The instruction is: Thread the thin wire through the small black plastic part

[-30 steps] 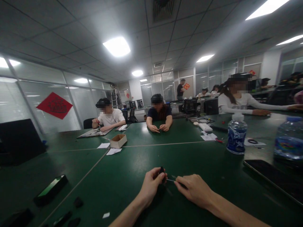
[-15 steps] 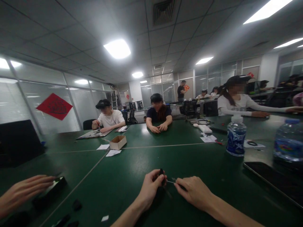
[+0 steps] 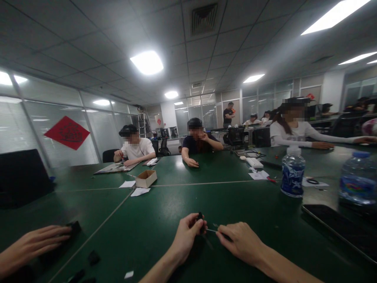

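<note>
Above the green table (image 3: 165, 239), my left hand (image 3: 188, 234) pinches a small black part (image 3: 200, 216) between thumb and fingers. To its right, my right hand (image 3: 240, 239) is closed around a thin metal shaft (image 3: 211, 230), which points left and reaches the black part or the fingers beside it. Whether its tip touches the part cannot be made out. The handle end of the shaft is hidden inside my right fist. A small pale, translucent shape (image 3: 216, 225) shows by my right fingertips.
At the left, another person's hand (image 3: 44, 240) lies over a black object (image 3: 75, 227). Small black pieces (image 3: 93, 258) and a white scrap (image 3: 129, 274) lie nearby. A phone (image 3: 338, 230) and two bottles (image 3: 293, 173) stand right. Beyond are a small box (image 3: 146, 179) and seated people.
My hands keep almost the same pose. The neighbouring hand at the left has shifted over the black object. The person opposite has raised one hand to the face.
</note>
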`<action>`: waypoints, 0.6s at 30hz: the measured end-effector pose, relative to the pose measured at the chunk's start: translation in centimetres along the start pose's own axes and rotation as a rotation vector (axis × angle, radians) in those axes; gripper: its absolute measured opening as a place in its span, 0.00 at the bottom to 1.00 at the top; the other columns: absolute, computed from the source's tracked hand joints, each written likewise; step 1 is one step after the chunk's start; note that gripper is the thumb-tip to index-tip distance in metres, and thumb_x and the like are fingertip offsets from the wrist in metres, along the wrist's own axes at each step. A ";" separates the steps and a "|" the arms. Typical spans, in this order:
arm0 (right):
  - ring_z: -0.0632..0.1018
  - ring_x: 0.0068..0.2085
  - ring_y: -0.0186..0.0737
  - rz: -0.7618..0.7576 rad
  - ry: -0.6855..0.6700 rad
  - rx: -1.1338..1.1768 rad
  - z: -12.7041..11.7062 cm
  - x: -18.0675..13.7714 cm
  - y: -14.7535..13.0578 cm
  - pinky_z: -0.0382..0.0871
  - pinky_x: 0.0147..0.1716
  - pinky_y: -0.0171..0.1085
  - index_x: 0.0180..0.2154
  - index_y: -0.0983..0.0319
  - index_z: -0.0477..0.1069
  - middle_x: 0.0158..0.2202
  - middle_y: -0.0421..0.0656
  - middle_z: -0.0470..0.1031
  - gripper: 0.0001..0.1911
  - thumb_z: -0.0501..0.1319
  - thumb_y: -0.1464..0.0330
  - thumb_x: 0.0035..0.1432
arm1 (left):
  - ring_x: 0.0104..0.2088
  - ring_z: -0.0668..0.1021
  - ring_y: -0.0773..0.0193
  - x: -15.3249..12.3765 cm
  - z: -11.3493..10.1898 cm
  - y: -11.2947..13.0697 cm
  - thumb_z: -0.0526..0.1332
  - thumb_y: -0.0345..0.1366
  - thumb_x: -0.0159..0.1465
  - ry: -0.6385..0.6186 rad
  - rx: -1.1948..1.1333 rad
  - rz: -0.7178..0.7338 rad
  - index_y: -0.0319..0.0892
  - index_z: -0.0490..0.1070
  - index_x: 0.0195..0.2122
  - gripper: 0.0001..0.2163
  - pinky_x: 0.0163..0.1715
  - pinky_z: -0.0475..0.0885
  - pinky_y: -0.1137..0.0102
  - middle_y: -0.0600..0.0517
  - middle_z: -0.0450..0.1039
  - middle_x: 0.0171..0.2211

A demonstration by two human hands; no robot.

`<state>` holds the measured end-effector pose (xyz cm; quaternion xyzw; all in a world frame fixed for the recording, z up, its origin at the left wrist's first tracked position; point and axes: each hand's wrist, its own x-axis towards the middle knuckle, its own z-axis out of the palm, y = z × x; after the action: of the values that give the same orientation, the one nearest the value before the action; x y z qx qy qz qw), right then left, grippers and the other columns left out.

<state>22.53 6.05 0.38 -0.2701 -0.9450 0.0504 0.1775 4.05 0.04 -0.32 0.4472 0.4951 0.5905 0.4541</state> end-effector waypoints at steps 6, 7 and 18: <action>0.76 0.27 0.36 -0.015 0.009 -0.005 0.2 0.0 0.2 0.62 0.28 0.32 0.33 0.60 0.73 0.28 0.41 0.77 0.18 0.46 0.65 0.64 | 0.31 0.73 0.64 -0.2 0.1 0.3 0.68 0.46 0.51 -0.007 0.005 0.003 0.36 0.74 0.38 0.19 0.34 0.66 0.69 0.49 0.74 0.30; 0.76 0.27 0.36 -0.016 0.010 -0.009 0.2 0.0 0.2 0.62 0.28 0.32 0.33 0.60 0.73 0.28 0.41 0.77 0.18 0.46 0.65 0.65 | 0.31 0.73 0.64 -0.2 0.1 0.4 0.68 0.46 0.51 -0.012 -0.003 0.004 0.36 0.74 0.38 0.19 0.34 0.66 0.69 0.49 0.74 0.31; 0.76 0.27 0.36 -0.016 0.013 -0.014 0.3 0.0 0.2 0.62 0.27 0.31 0.33 0.60 0.73 0.28 0.41 0.77 0.17 0.47 0.66 0.64 | 0.30 0.73 0.64 -0.3 0.2 0.4 0.68 0.46 0.50 -0.005 -0.027 -0.014 0.37 0.74 0.37 0.19 0.35 0.66 0.68 0.49 0.74 0.30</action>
<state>22.55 6.19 0.06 -0.2640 -0.9463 0.0404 0.1819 4.25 -0.21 0.08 0.4390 0.4889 0.5928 0.4656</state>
